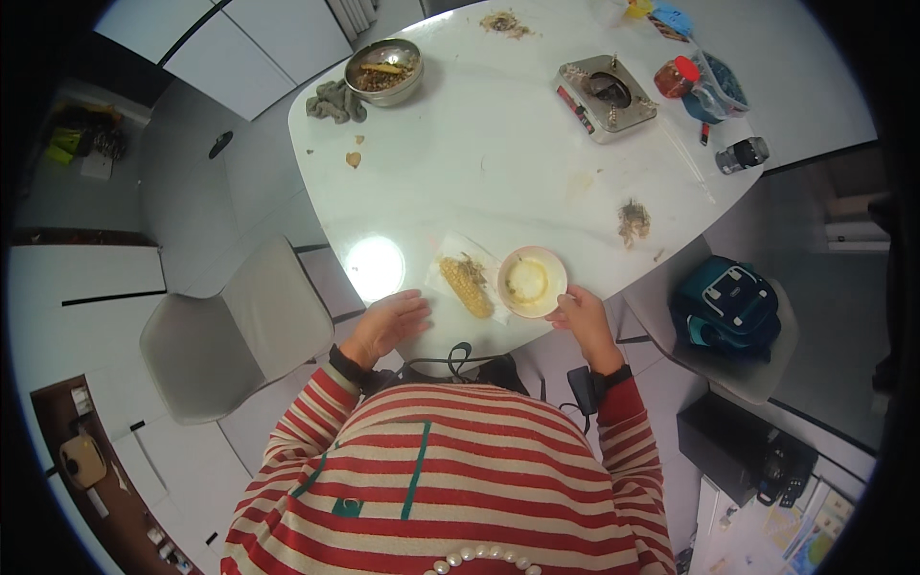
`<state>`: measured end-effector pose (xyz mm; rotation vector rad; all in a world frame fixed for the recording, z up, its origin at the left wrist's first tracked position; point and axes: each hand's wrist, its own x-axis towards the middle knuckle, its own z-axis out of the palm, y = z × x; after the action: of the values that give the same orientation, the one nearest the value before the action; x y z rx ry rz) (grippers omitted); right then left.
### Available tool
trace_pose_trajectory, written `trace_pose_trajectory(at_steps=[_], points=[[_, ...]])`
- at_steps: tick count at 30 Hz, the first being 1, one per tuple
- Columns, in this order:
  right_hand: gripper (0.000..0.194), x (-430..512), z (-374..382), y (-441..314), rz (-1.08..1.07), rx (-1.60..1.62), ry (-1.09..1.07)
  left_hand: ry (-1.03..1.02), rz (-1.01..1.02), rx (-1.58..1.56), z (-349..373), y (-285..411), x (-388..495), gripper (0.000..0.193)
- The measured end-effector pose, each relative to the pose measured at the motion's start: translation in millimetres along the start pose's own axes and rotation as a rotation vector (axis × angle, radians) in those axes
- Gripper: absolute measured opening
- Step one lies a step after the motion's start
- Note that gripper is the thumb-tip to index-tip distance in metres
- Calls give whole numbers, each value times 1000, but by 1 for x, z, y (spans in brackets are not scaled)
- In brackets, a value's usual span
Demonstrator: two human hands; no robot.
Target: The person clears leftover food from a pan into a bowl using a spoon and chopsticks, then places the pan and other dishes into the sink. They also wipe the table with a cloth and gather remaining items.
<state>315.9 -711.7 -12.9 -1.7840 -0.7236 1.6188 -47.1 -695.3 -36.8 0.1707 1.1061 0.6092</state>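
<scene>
My right hand (583, 316) grips the rim of a small round bowl (532, 282) at the near edge of the white table. Inside the bowl is a ring of yellowish residue with some dark bits. Left of it, an ear of corn (467, 289) lies on a white paper napkin (447, 251), with corn silk (474, 267) beside the kernels. My left hand (394, 323) is at the table's near edge, left of the corn, fingers extended and apart from the napkin. It holds nothing.
A metal bowl (402, 90) with food scraps and a grey cloth (332, 102) are at the far left. At the right are a portable gas stove (625, 118), a red-lidded jar (673, 80), a plastic tub (708, 108) and a bottle (740, 156). Chairs flank the table, one bearing a backpack (726, 309).
</scene>
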Motion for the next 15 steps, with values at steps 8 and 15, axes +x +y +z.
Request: trace_pose_trajectory(at_steps=[8, 15], points=[[24, 24, -16, -14, -67, -190, -39, 71, 31, -163, 48, -33, 8, 47], [19, 56, -46, -32, -120, -235, 82, 11, 52, -243, 44, -52, 7, 50]])
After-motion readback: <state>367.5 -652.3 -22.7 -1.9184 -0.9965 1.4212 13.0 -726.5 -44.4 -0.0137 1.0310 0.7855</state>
